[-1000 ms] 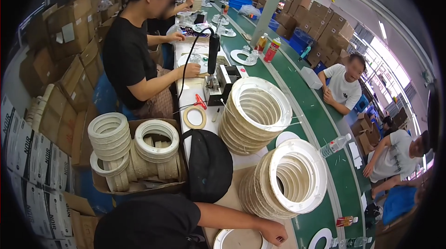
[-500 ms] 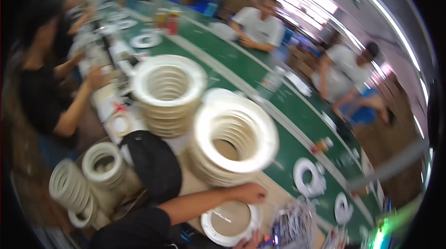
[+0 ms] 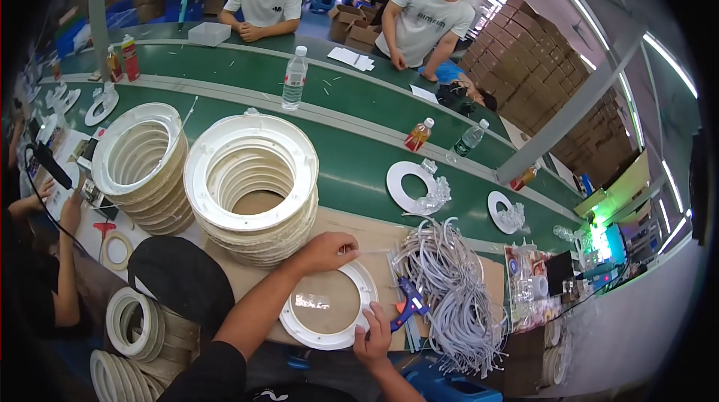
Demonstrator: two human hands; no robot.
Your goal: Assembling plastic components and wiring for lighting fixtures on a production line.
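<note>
On the brown board in front of me lies a white plastic ring [image 3: 365, 286] with a see-through middle. My right hand [image 3: 374, 338] grips its right edge between thumb and fingers. My left hand [image 3: 326, 252] is above the ring's far edge, its fingers pinched together; what they hold, if anything, is too small to make out. A blue hot glue gun [image 3: 409, 304] lies just right of the ring, beside a big bundle of white cables [image 3: 457, 289]. Beyond my left arm stands a tall stack of white rings [image 3: 251, 177], with a second ring stack [image 3: 142, 162] left of it.
A black cap-like thing [image 3: 181, 282] and more ring stacks [image 3: 135, 323] are at the lower left. Along the green bench [image 3: 337, 166] stand bottles [image 3: 294, 80] and flat rings with clear wrapped parts [image 3: 408, 188]. A co-worker [image 3: 45, 267] works at left; two people are across the bench.
My view has turned and steadied, so the scene has shifted and tilted. Both hands stay at the same ring; the right hand now shows fully on its edge.
</note>
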